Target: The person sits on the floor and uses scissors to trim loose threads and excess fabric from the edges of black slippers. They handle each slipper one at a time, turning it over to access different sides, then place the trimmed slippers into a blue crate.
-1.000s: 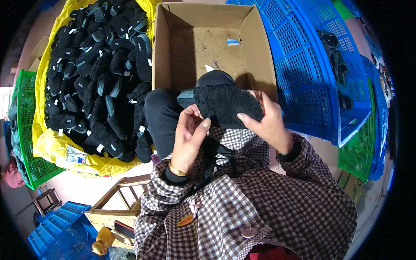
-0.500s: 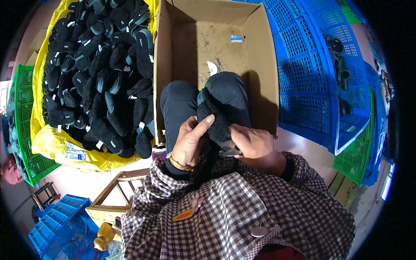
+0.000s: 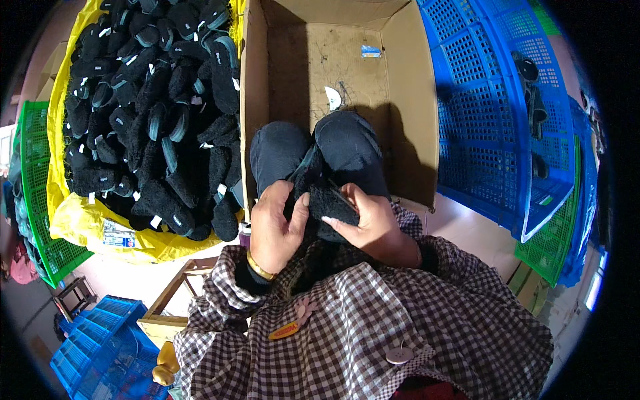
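Observation:
A black fuzzy slipper [image 3: 333, 205] with a dark grey sole edge lies over my lap, between my knees. Both hands grip it. My left hand [image 3: 270, 227] pinches its left side, thumb on the pile and fingers curled under the edge. On the other side my right hand [image 3: 375, 225] has its thumb stretched over the fuzzy part and its fingers around the right edge. A thin dark line shows by the right fingers; I cannot tell whether it is a tool or the slipper's edge.
Left of my knees stands a yellow sack [image 3: 80, 217] heaped with black fuzzy slippers [image 3: 160, 127]. An open cardboard box [image 3: 297, 73] with scraps in it lies ahead. Blue crates [image 3: 467, 113] rise on the right. A wooden stool [image 3: 163, 320] and another blue crate [image 3: 100, 347] stand lower left.
The slipper has been turned in my hands and now lies lower and tilted. My right thumb has moved onto the pile; the small shiny thing by that hand no longer shows. The view has shifted slightly.

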Motion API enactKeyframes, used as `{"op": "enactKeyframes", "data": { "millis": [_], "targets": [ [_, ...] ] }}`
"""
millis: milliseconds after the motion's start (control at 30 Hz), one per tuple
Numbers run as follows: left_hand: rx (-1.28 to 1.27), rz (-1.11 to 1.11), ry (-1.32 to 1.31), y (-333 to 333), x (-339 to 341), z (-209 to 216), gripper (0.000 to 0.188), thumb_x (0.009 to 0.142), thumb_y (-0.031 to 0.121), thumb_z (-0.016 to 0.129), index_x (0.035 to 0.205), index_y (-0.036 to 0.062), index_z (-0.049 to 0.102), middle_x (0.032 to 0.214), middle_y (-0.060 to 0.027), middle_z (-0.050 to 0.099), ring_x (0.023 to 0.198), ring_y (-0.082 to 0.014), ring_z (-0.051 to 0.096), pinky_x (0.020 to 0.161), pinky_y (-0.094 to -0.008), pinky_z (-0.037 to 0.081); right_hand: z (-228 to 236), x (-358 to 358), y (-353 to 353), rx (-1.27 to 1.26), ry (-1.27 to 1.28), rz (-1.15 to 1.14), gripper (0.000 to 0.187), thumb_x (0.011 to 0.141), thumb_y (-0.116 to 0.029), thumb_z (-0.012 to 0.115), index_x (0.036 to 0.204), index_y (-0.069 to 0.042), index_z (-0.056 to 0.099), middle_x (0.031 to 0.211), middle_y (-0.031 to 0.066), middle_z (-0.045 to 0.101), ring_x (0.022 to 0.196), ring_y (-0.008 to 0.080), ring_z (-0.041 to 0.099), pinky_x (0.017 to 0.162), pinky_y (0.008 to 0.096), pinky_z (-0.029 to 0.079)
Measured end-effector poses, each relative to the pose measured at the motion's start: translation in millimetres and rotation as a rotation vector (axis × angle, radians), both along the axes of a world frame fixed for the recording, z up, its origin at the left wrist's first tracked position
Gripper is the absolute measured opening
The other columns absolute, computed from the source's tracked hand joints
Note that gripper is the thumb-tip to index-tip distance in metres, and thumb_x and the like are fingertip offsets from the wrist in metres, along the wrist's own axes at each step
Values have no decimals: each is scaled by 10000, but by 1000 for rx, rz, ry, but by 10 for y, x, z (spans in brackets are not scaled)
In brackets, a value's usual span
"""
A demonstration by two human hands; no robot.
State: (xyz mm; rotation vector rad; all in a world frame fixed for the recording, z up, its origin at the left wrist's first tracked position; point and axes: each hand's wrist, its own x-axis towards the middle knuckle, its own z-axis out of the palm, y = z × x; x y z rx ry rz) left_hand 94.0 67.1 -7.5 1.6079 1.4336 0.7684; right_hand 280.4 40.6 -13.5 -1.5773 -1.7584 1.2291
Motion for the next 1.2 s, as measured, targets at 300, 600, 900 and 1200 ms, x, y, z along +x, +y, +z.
{"op": "enactKeyframes", "data": {
  "millis": [300, 600, 900, 1200],
  "targets": [
    [281, -143, 270, 24, 0, 146, 224, 633, 54, 646, 813, -12, 530, 757, -179, 534, 735, -380, 528, 643, -426, 448, -384, -211, 132, -193, 407, -48, 397, 755, -103, 707, 1123, -9, 592, 919, 159, 697, 839, 227, 690, 754, 347, 527],
    [412, -29, 368, -211, 169, 71, 303, 669, 23, 693, 930, -6, 542, 864, -173, 546, 790, -366, 518, 691, -419, 444, -549, -177, 367, -441, 788, -35, 321, 791, 16, 665, 1109, 6, 625, 980, 27, 675, 925, 114, 594, 860, 293, 490],
    [324, -175, 232, -320, -142, -217, 711, 550, -25, 775, 1211, 23, 517, 1163, -187, 501, 1075, -379, 494, 932, -425, 427, -657, -198, 299, -337, 1023, -181, 220, 859, -13, 654, 1078, -22, 631, 993, -4, 658, 898, 69, 592, 819, 247, 498],
    [523, -249, 152, -38, 125, -294, 657, 458, -16, 744, 1073, -3, 514, 1001, -172, 546, 912, -381, 526, 796, -432, 448, -544, -131, 262, -367, 1253, -497, 186, 878, -12, 620, 1062, -18, 647, 967, 32, 685, 850, 122, 652, 771, 279, 535]
  ]
}}
